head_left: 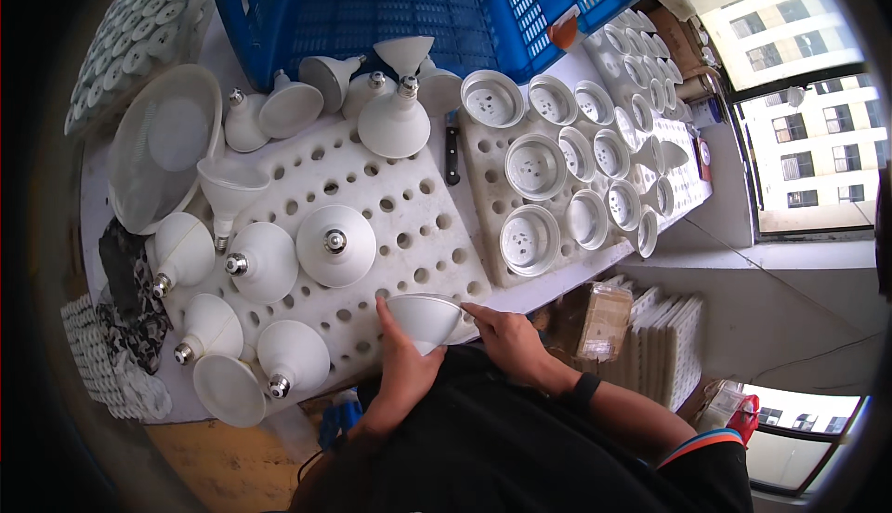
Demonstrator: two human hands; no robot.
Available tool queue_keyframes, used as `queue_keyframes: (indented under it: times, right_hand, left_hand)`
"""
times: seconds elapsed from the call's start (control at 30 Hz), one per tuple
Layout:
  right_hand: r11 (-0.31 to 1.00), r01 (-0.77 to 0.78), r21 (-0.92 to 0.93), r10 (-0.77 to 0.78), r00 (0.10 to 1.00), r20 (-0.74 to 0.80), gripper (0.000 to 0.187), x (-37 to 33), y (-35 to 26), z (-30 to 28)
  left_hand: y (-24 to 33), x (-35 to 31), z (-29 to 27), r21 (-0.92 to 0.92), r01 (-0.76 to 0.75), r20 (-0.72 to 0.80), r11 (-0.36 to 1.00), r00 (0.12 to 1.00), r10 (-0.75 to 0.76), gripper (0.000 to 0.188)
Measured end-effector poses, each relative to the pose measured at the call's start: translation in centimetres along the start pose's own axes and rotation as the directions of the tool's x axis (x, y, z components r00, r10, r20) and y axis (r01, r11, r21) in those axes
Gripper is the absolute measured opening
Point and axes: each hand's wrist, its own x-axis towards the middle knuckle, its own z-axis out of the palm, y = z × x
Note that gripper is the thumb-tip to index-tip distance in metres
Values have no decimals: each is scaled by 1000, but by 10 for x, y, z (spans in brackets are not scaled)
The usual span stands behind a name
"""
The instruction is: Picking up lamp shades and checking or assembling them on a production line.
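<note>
A white reflector bulb is tilted in front of my body, its wide face turned up and away. My left hand is wrapped round its near left side, thumb up along the rim. At the right end of the rim, the fingertips of my right hand press on the edge, the other fingers curled in. The bulb's base is hidden. Several similar bulbs lie or stand on the white foam board with holes, among them one bulb standing cap up and one lying at the left.
A blue plastic crate stands at the back. On a second foam board at the right sit several round white lamp cups. A black-handled knife lies between the boards. A white basin is at the left; a cardboard box is below the table's right edge.
</note>
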Motion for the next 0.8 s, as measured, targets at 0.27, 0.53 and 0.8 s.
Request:
queue_keyframes:
  times: [0.27, 0.53, 0.8]
  right_hand:
    - [999, -36, -11, 36, 997, -63, 27, 78, 27, 10]
    - [988, 115, -106, -117, 993, -11, 38, 101, -3, 12]
    - [961, 241, -138, -270, 924, -271, 42, 119, 6, 28]
  left_hand:
    - [-1, -3, -13, 45, -101, 92, 994, 991, 97, 105]
    - [-9, -6, -36, 24, -30, 230, 999, 973, 23, 109]
    - [-29, -19, -50, 171, 165, 325, 971, 921, -214, 97]
